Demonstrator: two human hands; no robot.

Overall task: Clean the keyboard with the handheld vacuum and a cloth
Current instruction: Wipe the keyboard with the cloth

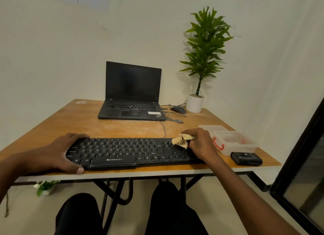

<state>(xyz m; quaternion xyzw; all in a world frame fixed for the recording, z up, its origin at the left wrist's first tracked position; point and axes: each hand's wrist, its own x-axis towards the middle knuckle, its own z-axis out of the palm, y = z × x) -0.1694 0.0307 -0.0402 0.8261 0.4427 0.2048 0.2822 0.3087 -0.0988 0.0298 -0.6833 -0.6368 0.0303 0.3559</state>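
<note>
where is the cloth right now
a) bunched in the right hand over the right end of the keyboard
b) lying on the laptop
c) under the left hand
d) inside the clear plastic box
a: the crumpled tan cloth is gripped in the right hand above the number-pad end of the black keyboard, while the left hand grips the keyboard's other end.

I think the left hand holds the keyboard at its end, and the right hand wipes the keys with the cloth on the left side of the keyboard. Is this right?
Not quite. The head view shows the right hand wiping with the cloth on the right side of the keyboard, over the number pad. The left hand does hold the keyboard's end.
</note>
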